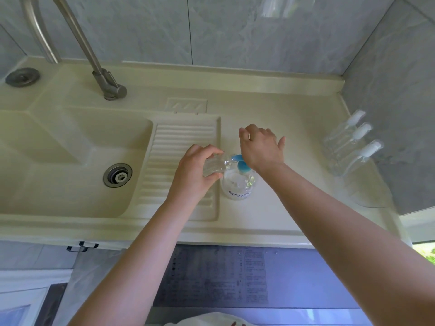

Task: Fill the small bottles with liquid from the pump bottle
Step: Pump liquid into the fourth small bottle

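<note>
At the cream bench (270,215), I held a small clear bottle (214,166) tilted in my left hand (196,174), fingers wrapped round it, its mouth at the blue nozzle (236,158) of the pump bottle (238,184). My right hand (261,148) pressed the pump, fingers loosely spread. Three capped small bottles (350,142) lay at three o'clock, seemingly empty.

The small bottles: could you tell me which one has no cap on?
The small bottle in the left hand; the three by the wall keep white caps.
</note>
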